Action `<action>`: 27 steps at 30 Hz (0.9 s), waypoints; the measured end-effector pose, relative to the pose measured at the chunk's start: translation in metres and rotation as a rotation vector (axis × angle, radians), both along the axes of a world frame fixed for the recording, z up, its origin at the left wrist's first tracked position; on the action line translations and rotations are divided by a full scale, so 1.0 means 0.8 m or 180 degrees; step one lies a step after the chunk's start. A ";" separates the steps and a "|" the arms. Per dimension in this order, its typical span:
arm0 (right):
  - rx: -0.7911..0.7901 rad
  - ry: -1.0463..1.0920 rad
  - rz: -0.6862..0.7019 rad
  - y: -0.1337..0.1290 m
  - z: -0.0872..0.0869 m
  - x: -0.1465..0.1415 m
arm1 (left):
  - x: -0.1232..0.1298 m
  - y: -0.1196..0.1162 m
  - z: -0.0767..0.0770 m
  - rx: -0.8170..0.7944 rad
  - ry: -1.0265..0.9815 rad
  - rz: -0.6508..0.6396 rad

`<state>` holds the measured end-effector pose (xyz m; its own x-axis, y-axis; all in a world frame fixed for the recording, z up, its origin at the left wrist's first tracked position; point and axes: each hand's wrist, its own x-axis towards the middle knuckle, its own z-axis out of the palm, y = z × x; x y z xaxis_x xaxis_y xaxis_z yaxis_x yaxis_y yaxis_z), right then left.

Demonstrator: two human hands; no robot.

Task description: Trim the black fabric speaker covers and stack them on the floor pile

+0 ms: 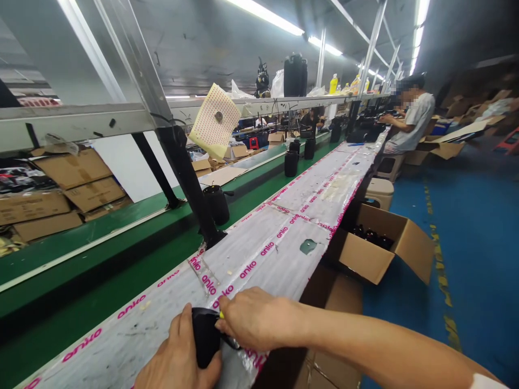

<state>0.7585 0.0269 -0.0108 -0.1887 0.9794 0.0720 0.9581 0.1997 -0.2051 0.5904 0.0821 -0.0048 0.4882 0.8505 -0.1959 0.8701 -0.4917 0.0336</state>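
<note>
Low in the head view, a black cylindrical item [206, 336] stands on the covered bench [259, 270]. My left hand [178, 354] is wrapped round its left and near side, thumb in front. At its upper right edge is my right hand [259, 319], its fingers closed on a small tool of which only a bit of yellow [221, 314] shows. The rest of that tool is hidden in the fist. A dark strap or loop hangs at the item's right, below my right hand.
Green conveyor [121, 270] runs along the left, with black cylinders [217, 204] on it. A black post [188, 183] rises at the bench edge. Right: open carton [365, 254], stools [379, 193], a seated person [417, 116]. A dotted yellow sheet [214, 121] hangs from the shelf.
</note>
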 end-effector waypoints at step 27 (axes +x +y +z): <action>0.0528 0.2876 -0.1080 -0.027 -0.054 0.006 | -0.021 0.003 0.014 -0.0501 -0.0926 0.0103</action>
